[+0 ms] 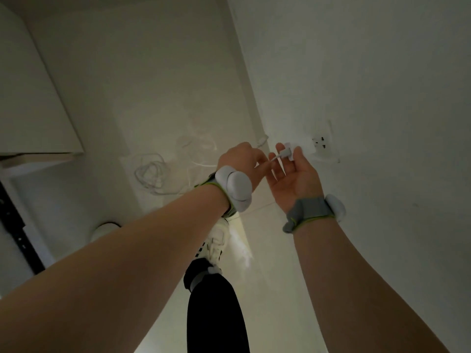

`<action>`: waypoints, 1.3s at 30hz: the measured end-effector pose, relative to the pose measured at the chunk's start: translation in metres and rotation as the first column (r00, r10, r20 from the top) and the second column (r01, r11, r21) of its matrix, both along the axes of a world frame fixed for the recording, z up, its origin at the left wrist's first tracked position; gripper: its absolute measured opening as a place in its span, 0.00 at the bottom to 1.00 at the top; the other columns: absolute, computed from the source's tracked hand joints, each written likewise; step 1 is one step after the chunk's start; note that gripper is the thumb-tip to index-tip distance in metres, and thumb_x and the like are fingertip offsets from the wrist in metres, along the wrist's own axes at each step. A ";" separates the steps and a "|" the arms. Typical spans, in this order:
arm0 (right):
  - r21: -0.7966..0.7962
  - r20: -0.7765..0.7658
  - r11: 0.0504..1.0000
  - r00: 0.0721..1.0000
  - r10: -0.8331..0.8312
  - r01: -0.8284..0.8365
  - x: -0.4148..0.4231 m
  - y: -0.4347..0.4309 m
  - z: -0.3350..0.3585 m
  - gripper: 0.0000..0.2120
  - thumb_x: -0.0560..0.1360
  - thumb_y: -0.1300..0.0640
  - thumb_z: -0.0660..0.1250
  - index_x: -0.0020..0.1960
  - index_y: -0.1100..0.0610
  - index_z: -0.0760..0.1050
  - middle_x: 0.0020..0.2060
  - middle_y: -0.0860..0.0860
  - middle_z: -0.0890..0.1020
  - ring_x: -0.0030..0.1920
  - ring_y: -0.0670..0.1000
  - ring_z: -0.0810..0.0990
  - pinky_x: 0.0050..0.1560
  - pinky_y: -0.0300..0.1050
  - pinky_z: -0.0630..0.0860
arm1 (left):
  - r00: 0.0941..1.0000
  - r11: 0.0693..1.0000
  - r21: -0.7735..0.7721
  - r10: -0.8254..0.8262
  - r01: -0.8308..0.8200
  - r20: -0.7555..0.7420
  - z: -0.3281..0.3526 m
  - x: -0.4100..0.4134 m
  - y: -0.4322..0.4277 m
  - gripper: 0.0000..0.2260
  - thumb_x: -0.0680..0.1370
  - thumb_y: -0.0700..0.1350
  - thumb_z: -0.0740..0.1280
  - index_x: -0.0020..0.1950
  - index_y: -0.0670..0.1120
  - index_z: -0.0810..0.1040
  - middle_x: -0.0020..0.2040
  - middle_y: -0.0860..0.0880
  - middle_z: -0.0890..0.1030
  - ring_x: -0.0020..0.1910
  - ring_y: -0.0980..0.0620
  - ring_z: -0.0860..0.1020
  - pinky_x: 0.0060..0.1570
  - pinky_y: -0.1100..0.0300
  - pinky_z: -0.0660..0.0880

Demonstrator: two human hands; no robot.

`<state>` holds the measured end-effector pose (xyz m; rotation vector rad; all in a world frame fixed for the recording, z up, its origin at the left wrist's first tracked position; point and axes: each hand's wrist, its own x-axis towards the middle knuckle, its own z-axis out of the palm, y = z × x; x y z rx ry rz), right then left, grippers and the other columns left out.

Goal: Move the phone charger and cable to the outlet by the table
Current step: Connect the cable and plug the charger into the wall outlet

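A white wall outlet sits low on the wall at the right. A white charger block sits just left of the outlet; whether it is plugged in I cannot tell. My right hand is palm up below it and pinches the white cable plug between fingers and thumb. My left hand is closed on the cable end just left of the plug. The white cable lies in loose coils on the floor to the left.
A pale cabinet or table edge stands at the left. My leg in dark trousers and a white shoe are below the hands. A round white object rests on the floor at the left. The wall corner runs down the middle.
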<state>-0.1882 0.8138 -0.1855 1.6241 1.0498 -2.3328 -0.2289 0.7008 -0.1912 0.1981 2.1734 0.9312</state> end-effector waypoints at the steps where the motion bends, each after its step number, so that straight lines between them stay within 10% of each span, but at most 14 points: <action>1: 0.002 -0.010 1.000 1.000 -0.001 0.001 0.000 0.002 -0.002 0.16 0.78 0.49 0.59 0.60 0.58 0.74 0.50 0.50 0.81 0.51 0.50 0.77 0.58 0.47 0.74 | 1.000 1.000 -0.015 0.001 -0.001 -0.019 -0.002 -0.002 0.007 0.14 0.77 0.54 0.61 0.50 0.46 0.80 0.52 0.43 0.76 0.51 0.42 0.76 0.49 0.52 0.72; 8: 0.021 -0.036 0.999 0.999 0.031 -0.030 -0.007 0.018 -0.005 0.18 0.78 0.49 0.59 0.62 0.59 0.73 0.53 0.51 0.81 0.61 0.55 0.77 0.63 0.53 0.73 | 0.996 0.996 0.021 0.086 -0.085 -0.028 -0.010 -0.014 0.022 0.15 0.76 0.57 0.61 0.51 0.48 0.80 0.44 0.49 0.71 0.45 0.48 0.73 0.44 0.56 0.68; 16: 0.035 0.074 0.997 0.995 0.065 -0.068 -0.008 0.034 -0.021 0.21 0.78 0.49 0.58 0.67 0.58 0.70 0.49 0.49 0.81 0.48 0.49 0.77 0.52 0.49 0.77 | 0.973 0.974 -0.015 0.227 -0.228 -0.051 -0.022 -0.012 0.002 0.15 0.79 0.52 0.57 0.51 0.44 0.79 0.50 0.42 0.78 0.50 0.41 0.76 0.50 0.52 0.71; 23: 0.108 0.057 0.988 0.993 0.106 -0.112 0.000 0.036 -0.026 0.12 0.79 0.47 0.55 0.49 0.51 0.75 0.48 0.46 0.81 0.57 0.48 0.75 0.65 0.55 0.66 | 0.977 0.977 -0.011 0.214 -0.214 -0.026 -0.024 -0.010 0.000 0.14 0.79 0.51 0.57 0.51 0.44 0.79 0.50 0.42 0.78 0.49 0.42 0.76 0.50 0.52 0.72; 39: 0.112 -0.033 0.991 0.997 0.073 -0.069 -0.001 0.038 -0.031 0.10 0.79 0.47 0.55 0.52 0.48 0.73 0.50 0.43 0.81 0.58 0.45 0.74 0.68 0.50 0.60 | 0.981 0.981 -0.021 0.194 -0.194 0.005 -0.025 -0.013 -0.002 0.11 0.77 0.45 0.59 0.53 0.48 0.79 0.52 0.45 0.79 0.53 0.44 0.76 0.55 0.51 0.72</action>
